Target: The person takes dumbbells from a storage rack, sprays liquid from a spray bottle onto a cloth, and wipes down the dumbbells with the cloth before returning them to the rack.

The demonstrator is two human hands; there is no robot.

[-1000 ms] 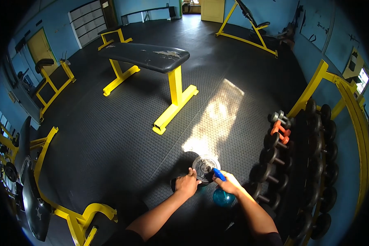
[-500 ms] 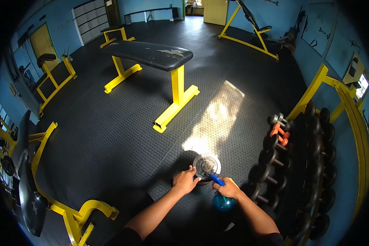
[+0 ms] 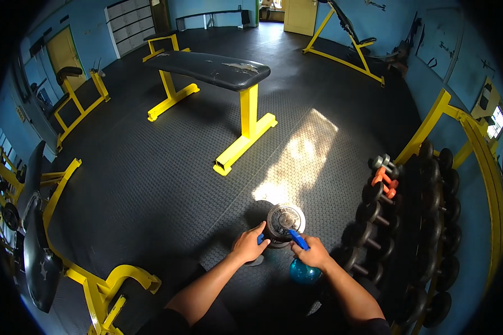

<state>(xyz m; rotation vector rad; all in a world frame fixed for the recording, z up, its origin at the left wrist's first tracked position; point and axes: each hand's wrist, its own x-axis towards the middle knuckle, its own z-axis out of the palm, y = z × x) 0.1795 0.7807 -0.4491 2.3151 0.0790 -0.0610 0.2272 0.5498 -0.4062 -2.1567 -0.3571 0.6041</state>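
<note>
My right hand is wrapped around the neck of a spray bottle with a teal body. Its blue nozzle points at a round silver weight plate with raised lettering on the face. Another round plate edge shows just below that plate. Left of the plate, my left hand is closed, with a small piece of blue material between thumb and fingers. The index fingertip is right at the plate's left rim. Most of the blue material is hidden by the hand.
A rack of dumbbells runs along my right. Ahead stands a black flat bench on yellow legs. A yellow-framed machine is at my left. Sunlight falls on the black rubber floor beyond the plate.
My left hand has drawn back slightly from the plate's rim, and more of the blue material shows. The right hand keeps its grip on the bottle. The whole view has shifted a little.
</note>
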